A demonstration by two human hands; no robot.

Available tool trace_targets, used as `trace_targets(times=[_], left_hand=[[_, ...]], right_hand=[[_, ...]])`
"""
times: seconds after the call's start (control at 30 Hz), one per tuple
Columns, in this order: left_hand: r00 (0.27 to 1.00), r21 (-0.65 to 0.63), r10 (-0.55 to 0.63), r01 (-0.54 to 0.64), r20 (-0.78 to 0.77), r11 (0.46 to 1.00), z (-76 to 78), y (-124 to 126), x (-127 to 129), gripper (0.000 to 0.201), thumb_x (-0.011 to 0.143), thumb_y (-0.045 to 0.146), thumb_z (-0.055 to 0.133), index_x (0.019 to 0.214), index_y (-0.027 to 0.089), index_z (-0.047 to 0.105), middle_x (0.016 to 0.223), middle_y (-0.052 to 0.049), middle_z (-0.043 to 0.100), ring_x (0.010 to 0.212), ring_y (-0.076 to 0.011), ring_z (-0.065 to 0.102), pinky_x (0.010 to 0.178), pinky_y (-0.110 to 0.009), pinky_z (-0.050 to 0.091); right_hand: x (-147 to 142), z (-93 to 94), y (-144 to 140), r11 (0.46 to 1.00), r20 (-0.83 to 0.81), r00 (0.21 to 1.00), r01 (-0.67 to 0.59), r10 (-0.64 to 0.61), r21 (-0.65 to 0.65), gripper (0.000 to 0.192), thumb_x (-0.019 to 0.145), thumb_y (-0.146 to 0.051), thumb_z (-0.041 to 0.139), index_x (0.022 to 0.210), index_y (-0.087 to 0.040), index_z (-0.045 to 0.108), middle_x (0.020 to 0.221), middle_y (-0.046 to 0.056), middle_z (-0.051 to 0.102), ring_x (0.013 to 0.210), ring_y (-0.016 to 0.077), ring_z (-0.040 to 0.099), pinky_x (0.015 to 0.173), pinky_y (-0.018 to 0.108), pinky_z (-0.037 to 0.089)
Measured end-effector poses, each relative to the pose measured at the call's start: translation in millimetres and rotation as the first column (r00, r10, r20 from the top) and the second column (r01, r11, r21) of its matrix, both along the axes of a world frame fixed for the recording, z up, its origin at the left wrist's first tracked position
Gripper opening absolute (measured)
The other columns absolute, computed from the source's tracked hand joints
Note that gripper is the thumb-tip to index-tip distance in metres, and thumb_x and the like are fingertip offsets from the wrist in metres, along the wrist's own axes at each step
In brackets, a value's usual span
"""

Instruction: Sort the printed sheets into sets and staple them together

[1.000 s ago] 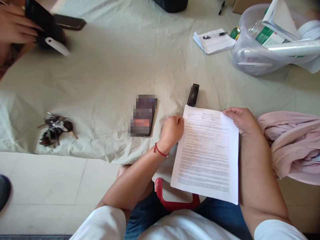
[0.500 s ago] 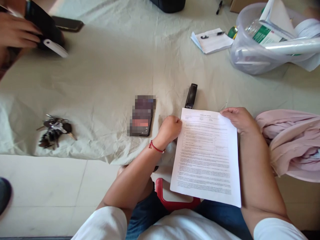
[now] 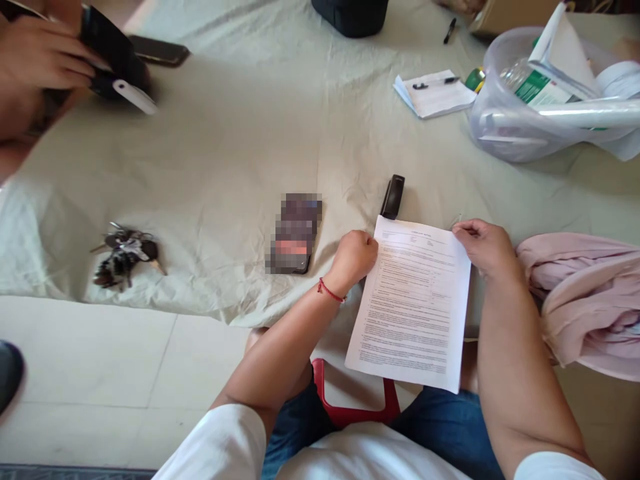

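Observation:
A printed white paper sheet (image 3: 413, 303) hangs between my two hands over my lap and the edge of a pale cloth (image 3: 240, 153). My left hand (image 3: 354, 259) pinches its top left edge, a red thread bracelet on the wrist. My right hand (image 3: 483, 245) grips the top right corner. Just beyond the sheet's top edge a black stapler (image 3: 393, 196) lies on the cloth. A dark phone (image 3: 295, 233) rests flat to the left of my left hand.
A bunch of keys (image 3: 125, 256) lies at the cloth's left. Another person's hand (image 3: 37, 63) holds a dark wallet-like object at top left, near a second phone (image 3: 159, 51). A notepad with pen (image 3: 434, 93), a clear plastic tub (image 3: 540, 100) and pink fabric (image 3: 587, 293) sit to the right.
The view has shifted slightly. Both hands still hold the sheet, now drawn a little nearer and narrower in view. The other person's hand stays at top left.

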State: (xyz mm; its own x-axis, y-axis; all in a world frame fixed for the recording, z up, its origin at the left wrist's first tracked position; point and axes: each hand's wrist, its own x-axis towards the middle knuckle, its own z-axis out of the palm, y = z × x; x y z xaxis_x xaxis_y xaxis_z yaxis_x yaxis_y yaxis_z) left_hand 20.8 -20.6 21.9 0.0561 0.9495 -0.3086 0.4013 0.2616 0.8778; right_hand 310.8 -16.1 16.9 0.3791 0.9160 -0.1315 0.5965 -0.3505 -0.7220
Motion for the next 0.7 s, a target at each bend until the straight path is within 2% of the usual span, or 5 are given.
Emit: trace_targets(times=[0.13,0.23,0.43,0.57,0.7], left_hand=[[0.999,0.003,-0.005,0.005,-0.040,1.000,-2.2,0.1,1.9,0.053,0.085,0.006,0.062,0.051,0.027,0.026,0.058,0.003,0.026,0.063,-0.0170,0.025,0.067,-0.038,0.022],[0.998,-0.003,-0.007,0.007,-0.057,1.000,-1.2,-0.6,3.2,0.053,0.087,0.006,0.061,0.052,0.027,0.026,0.057,0.003,0.026,0.062,-0.0172,0.025,0.068,-0.039,0.023],[0.996,0.014,0.002,-0.001,-0.088,1.000,0.8,-0.4,4.0,0.052,0.088,0.005,0.061,0.051,0.027,0.032,0.055,0.004,0.032,0.060,-0.0172,0.029,0.068,-0.038,0.027],[0.994,0.036,0.001,0.003,-0.112,0.999,2.2,1.8,4.0,0.052,0.090,0.005,0.061,0.051,0.027,0.035,0.056,0.004,0.032,0.061,-0.0168,0.029,0.069,-0.038,0.027],[0.978,0.004,-0.053,0.055,-0.203,0.998,5.8,3.2,3.8,0.048,0.095,0.007,0.058,0.056,0.027,0.037,0.059,0.001,0.042,0.064,-0.0193,0.039,0.071,-0.038,0.033]], right_hand=[[-4.4,10.8,-1.5,0.979,0.329,0.944,-0.078,0.012,0.188,0.022,0.092,-0.032,0.068,0.104,-0.022,0.084,0.126,0.019,0.081,0.117,0.0382,0.078,0.115,0.061,0.059],[-25.5,22.8,-4.4,0.926,0.386,0.909,-0.271,0.156,0.262,0.034,0.100,-0.032,0.061,0.121,-0.023,0.086,0.132,0.016,0.083,0.133,0.0393,0.075,0.120,0.065,0.059],[-88.1,28.2,-4.6,0.742,0.505,0.703,-0.649,0.500,0.168,0.059,0.110,-0.021,0.045,0.164,-0.028,0.068,0.169,0.007,0.068,0.164,0.0345,0.056,0.138,0.067,0.044],[-106.5,21.4,-2.8,0.736,0.552,0.632,-0.675,0.544,0.046,0.069,0.107,-0.008,0.042,0.171,-0.028,0.060,0.178,0.009,0.059,0.173,0.0374,0.046,0.140,0.076,0.034],[-112.4,18.5,-4.9,0.742,0.588,0.606,-0.670,0.535,0.015,0.071,0.105,-0.002,0.041,0.169,-0.025,0.062,0.175,0.011,0.061,0.171,0.0360,0.049,0.141,0.080,0.025]])
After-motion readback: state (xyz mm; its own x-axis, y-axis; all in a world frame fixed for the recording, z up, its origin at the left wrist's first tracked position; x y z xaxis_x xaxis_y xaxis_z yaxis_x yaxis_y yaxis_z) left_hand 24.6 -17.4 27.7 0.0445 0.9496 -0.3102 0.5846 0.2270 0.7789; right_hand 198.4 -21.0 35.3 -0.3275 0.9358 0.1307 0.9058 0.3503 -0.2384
